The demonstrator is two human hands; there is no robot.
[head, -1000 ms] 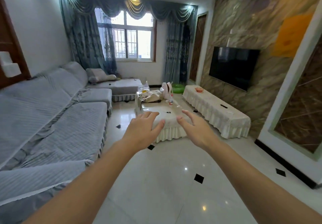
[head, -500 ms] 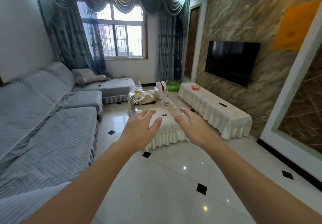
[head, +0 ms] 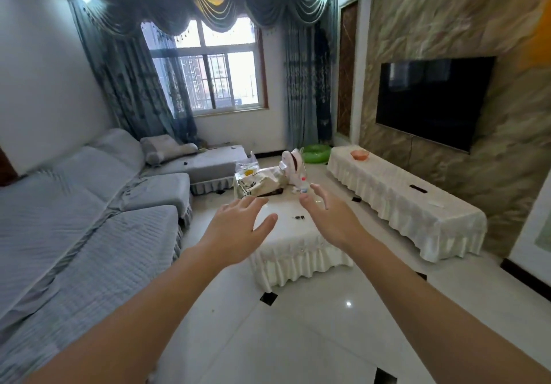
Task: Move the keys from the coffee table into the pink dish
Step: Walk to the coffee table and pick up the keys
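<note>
A small dark bunch of keys [head: 300, 218] lies on the cream-covered coffee table [head: 298, 252] in the middle of the room. The pink dish [head: 359, 154] sits at the far end of the long cream-covered TV bench [head: 417, 204] on the right. My left hand [head: 235, 231] and my right hand [head: 331, 216] are stretched out in front of me, fingers spread, holding nothing. The keys show in the gap between the two hands, well beyond them.
Bags [head: 262, 182] and a small bottle [head: 303, 185] crowd the table's far half. A grey sofa [head: 83, 228] runs along the left. A black remote [head: 417, 188] lies on the bench under the TV [head: 432, 100]. Glossy white floor [head: 298, 324] lies between me and the table.
The view has come closer to the coffee table and tilted. Both hands stay outstretched and empty, now spread a little wider, so the keys show between them.
</note>
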